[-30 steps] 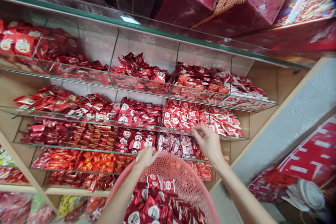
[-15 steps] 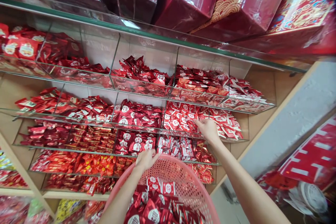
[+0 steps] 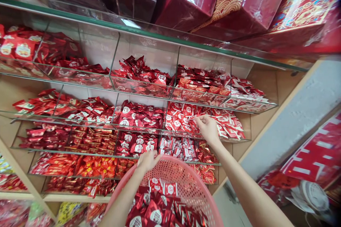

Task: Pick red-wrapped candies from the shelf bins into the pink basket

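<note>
My left hand grips the far rim of a pink perforated plastic basket holding several red foil candy packets. My right hand reaches into a clear shelf bin of red-and-white candy packets in the second row, fingers pinching among them. I cannot tell whether a packet is between the fingers.
Tiered clear acrylic bins of red wrapped candies fill the shelves. Large red gift boxes sit on the glass top shelf. A wooden shelf side and grey wall stand to the right, with red paper goods below.
My right hand has risen from the lower bin edge up into the red-and-white packet bin. My left hand and the basket have stayed put.
</note>
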### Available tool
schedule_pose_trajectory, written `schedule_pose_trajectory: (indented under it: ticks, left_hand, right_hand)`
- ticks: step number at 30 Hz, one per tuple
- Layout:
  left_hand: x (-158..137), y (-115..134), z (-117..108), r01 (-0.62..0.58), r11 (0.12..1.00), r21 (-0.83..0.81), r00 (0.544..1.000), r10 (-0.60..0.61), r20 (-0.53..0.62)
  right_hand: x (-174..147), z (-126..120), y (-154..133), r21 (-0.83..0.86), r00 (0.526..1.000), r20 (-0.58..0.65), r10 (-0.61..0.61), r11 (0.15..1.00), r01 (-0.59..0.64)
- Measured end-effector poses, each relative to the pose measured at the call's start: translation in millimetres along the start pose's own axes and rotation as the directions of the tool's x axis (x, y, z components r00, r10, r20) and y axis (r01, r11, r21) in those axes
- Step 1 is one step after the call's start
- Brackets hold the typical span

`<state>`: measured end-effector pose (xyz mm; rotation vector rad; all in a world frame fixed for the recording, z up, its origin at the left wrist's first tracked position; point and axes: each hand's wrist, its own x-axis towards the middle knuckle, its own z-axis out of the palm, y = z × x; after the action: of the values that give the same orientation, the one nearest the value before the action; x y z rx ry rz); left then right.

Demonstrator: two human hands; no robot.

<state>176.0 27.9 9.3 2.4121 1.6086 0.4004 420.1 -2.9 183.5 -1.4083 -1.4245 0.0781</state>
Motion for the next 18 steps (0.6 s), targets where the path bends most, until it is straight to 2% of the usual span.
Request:
schedule_pose_trajectory:
  ticks: [5,12,14,16,18]
  left_hand:
    - [0.3,-0.2,1.3,-0.004,1.000,0.012,1.000,0.004,-0.007]
    - [-0.9,2.8,-3.5,0.016,1.000,0.012,0.999,-0.016,0.028]
    - [-0.9,3.5,-4.4,0.015,1.000,0.018,0.999,-0.015,0.032]
    - [-0.9,4.0,-4.8,0.007,1.000,0.021,0.999,-0.008,0.034]
    - [-1.1,4.5,-5.1,0.006,1.000,0.017,0.999,-0.007,0.035]
  right_hand:
    - [-19.2,-5.9,-27.1,-0.203,0.970,-0.005,-0.242,0.950,0.236]
    - [-57.8,-11.8,-61.7,-0.123,0.917,0.043,-0.397,0.908,0.399]
    - [-70.8,-12.8,-66.8,-0.091,0.911,0.122,-0.394,0.910,0.405]
    - [-83.8,-12.9,-68.3,-0.047,0.895,0.255,-0.366,0.920,0.390]
    - [-96.0,-11.2,-65.4,0.004,0.845,0.430,-0.317,0.937,0.349]
